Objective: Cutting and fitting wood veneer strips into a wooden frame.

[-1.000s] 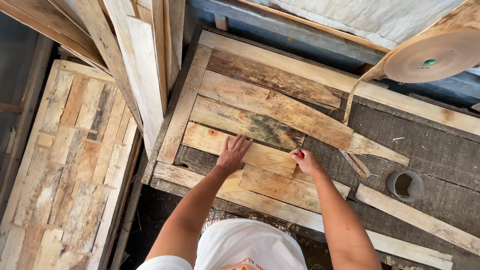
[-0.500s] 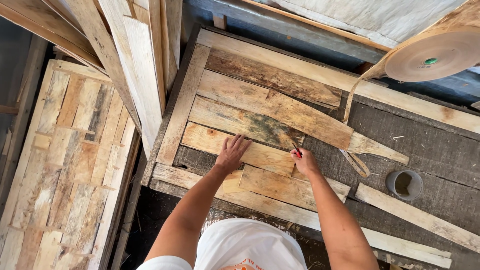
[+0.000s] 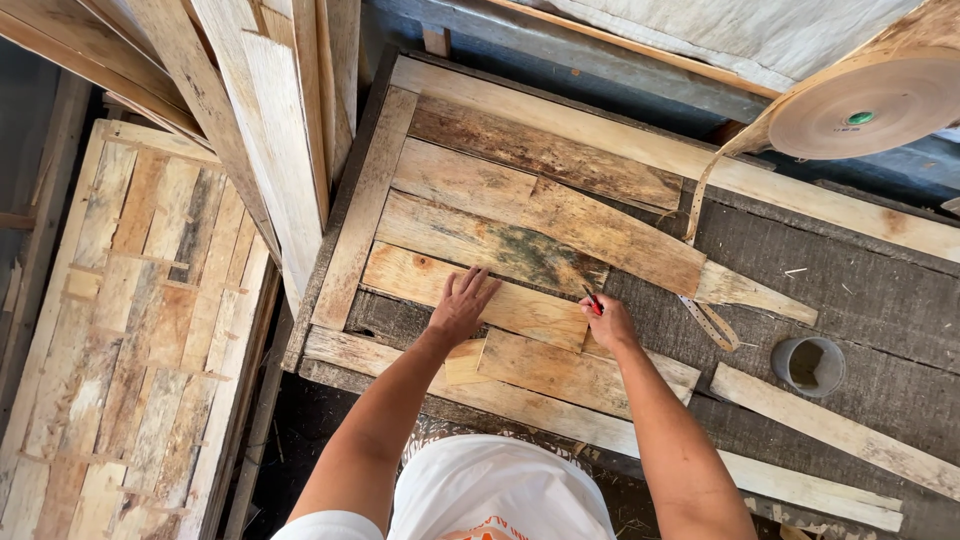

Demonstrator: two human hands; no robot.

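Observation:
My left hand [image 3: 463, 305] lies flat, fingers spread, on a pale short wooden board [image 3: 470, 295] that sits among several rough boards laid side by side on a dark worktable [image 3: 850, 290]. My right hand [image 3: 608, 322] is closed around a small red pencil [image 3: 593, 299], its tip at the right end of that same board. A darker stained board [image 3: 490, 245] lies just beyond it, and another short board [image 3: 570, 365] lies just below my hands.
A large roll of brown strip [image 3: 870, 105] hangs at the upper right, its loose end [image 3: 705, 320] trailing onto the table. A small grey cup [image 3: 808, 365] stands to the right. Planks [image 3: 270, 120] lean at the upper left; a slatted panel [image 3: 130, 330] lies on the left.
My right hand with the pencil has slid slightly up along the board's right end. My left hand has stayed pressed on the board.

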